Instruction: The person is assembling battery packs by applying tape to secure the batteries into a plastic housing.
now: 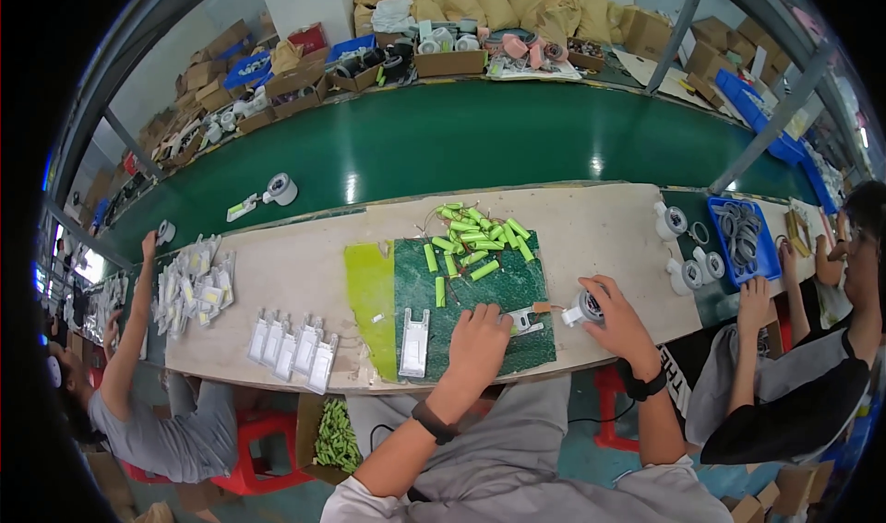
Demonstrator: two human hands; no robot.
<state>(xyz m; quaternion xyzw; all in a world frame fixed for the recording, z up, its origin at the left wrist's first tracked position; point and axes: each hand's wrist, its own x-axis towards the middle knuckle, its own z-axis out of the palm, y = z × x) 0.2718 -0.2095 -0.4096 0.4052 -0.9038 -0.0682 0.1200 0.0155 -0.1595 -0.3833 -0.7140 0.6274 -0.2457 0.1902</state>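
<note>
My right hand (616, 325) is closed around a white round housing (581, 311) with a dark centre, at the right edge of the green mat (517, 362). My left hand (478, 343) rests over the mat with its fingers curled at one end of a narrow white casing piece (527, 322), partly hidden under them. Between the casing piece and the housing shows a small orange-brown piece (543, 307). Left of my left hand lies an open white rectangular casing (414, 343). Beyond both hands is a loose pile of green battery cells (475, 237), some with wires.
White casings (293, 350) lie in a row at left, near a heap of bagged white parts (196, 283). Several round housings (684, 276) and a blue tray (744, 242) of grey rings stand at right. Co-workers sit on both sides. Across runs a green conveyor belt (443, 145).
</note>
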